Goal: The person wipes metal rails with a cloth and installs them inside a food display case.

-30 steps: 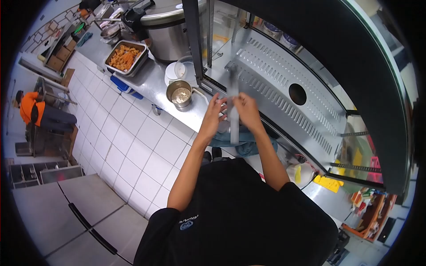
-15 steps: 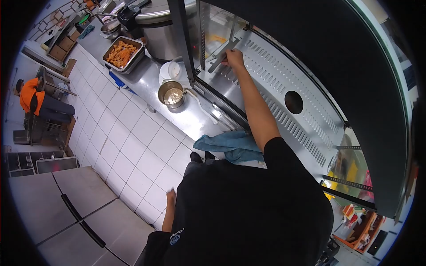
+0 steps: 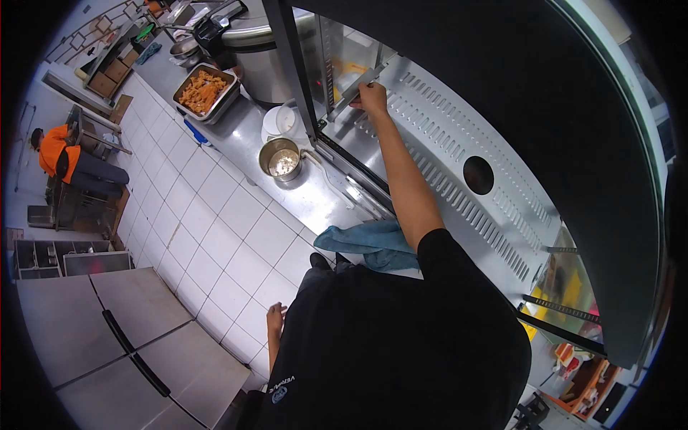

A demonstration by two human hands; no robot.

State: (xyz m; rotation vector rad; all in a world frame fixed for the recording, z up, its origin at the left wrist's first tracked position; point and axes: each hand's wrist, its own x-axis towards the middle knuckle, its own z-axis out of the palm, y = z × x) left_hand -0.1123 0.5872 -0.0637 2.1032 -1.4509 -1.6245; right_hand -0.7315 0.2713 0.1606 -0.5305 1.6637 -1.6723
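My right hand (image 3: 370, 99) is closed on a flat grey metal strip (image 3: 360, 84) inside the display case, near its left end and just above the slotted metal tray (image 3: 437, 132). Low at my side hangs my left hand (image 3: 275, 316), over the tiled floor, with its fingers loosely apart and nothing in them. A blue cloth (image 3: 373, 246) lies at the counter's front edge, below my right forearm. On the steel counter (image 3: 247, 150), a small metal pot (image 3: 280, 159) stands beside a white lid and a clear cup.
A deep metal pan of fried food (image 3: 204, 92) and a large steel cooker (image 3: 269, 61) are on the counter's far part. Black frame posts (image 3: 290, 68) edge the case. A person in orange (image 3: 61, 154) stands across the tiled floor. Steel cabinet doors (image 3: 136, 315) are at lower left.
From both hands together at the strip, my left hand has dropped to my side and my right has carried the strip into the case. Over the last half second it has barely shifted.
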